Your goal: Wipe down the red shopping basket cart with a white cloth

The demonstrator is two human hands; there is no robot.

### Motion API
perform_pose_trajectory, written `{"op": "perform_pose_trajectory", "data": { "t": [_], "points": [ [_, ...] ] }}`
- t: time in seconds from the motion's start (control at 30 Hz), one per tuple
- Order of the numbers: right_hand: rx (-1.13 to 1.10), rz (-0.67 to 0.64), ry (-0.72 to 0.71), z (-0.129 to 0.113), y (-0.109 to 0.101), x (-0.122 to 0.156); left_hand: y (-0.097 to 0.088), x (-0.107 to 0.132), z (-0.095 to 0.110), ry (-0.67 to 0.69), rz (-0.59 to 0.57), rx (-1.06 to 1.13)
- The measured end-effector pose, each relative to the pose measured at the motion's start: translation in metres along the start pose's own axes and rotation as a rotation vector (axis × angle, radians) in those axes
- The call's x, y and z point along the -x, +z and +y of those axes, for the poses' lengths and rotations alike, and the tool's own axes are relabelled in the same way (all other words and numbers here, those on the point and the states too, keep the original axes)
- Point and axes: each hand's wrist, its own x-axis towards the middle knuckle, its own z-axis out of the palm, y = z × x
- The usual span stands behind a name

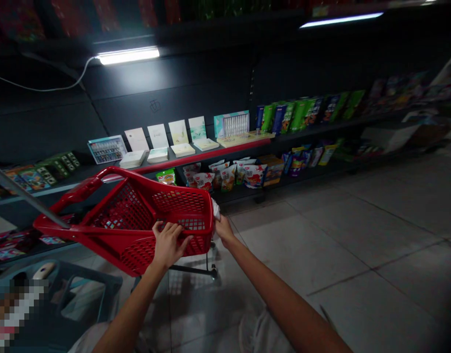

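A red plastic shopping cart point(137, 252) with perforated basket walls stands in front of me, its handle end to the left. Over the near rim of the basket, my left hand point(169, 242) hooks its fingers, with the thumb on the outer side. My right hand point(223, 229) is at the cart's narrow right end, closed on a white cloth point(215, 209) that lies against the outside of that end wall. Part of the cloth is hidden by the fingers and the basket edge.
Behind the cart runs a dark shelf with upright white booklets point(158, 136), green and blue packs point(284, 116) and snack bags point(254, 175) below. A lit tube lamp point(129, 55) hangs above. A grey-blue plastic bin point(96, 279) stands at lower left. Tiled floor point(321, 245) extends rightward.
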Motion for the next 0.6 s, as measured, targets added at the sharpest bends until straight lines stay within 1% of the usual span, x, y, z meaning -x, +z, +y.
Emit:
{"op": "perform_pose_trajectory", "data": {
  "t": [0.07, 0.1, 0.13, 0.17, 0.2, 0.23, 0.27, 0.3, 0.33, 0.37, 0.4, 0.43, 0.5, 0.6],
  "points": [
    [0.01, 0.107, 0.039, -0.005, -0.006, -0.003, -0.003, 0.004, 0.002, -0.011, 0.011, 0.022],
    [0.034, 0.18, 0.027, -0.011, -0.011, -0.005, -0.005, 0.006, 0.003, -0.016, 0.016, 0.034],
    [0.075, 0.248, -0.021, -0.018, -0.017, -0.007, -0.006, 0.009, 0.004, -0.02, 0.02, 0.046],
    [0.128, 0.298, -0.103, -0.026, -0.023, -0.008, -0.007, 0.011, 0.005, -0.023, 0.023, 0.058],
    [0.195, 0.307, -0.215, -0.035, -0.03, -0.008, -0.009, 0.014, 0.006, -0.026, 0.024, 0.068],
    [0.273, 0.262, -0.345, -0.043, -0.036, -0.008, -0.009, 0.017, 0.006, -0.027, 0.027, 0.077],
    [0.364, 0.169, -0.466, -0.051, -0.041, -0.007, -0.01, 0.021, 0.007, -0.029, 0.032, 0.083],
    [0.471, 0.051, -0.557, -0.058, -0.044, -0.005, -0.011, 0.024, 0.007, -0.03, 0.038, 0.087],
    [0.593, -0.071, -0.616, -0.063, -0.045, -0.003, -0.011, 0.027, 0.007, -0.031, 0.042, 0.09],
    [0.72, -0.175, -0.644, -0.068, -0.045, 0.001, -0.011, 0.03, 0.007, -0.03, 0.046, 0.091],
    [0.844, -0.249, -0.65, -0.071, -0.042, 0.004, -0.012, 0.033, 0.007, -0.029, 0.049, 0.092],
    [0.957, -0.291, -0.641, -0.074, -0.039, 0.009, -0.012, 0.036, 0.006, -0.027, 0.052, 0.094],
    [1.135, -0.302, -0.598, -0.08, -0.028, 0.017, -0.013, 0.041, 0.005, -0.026, 0.057, 0.106],
    [1.302, -0.299, -0.502, -0.084, -0.01, 0.027, -0.015, 0.047, 0.001, -0.028, 0.071, 0.134]
  ]
}}
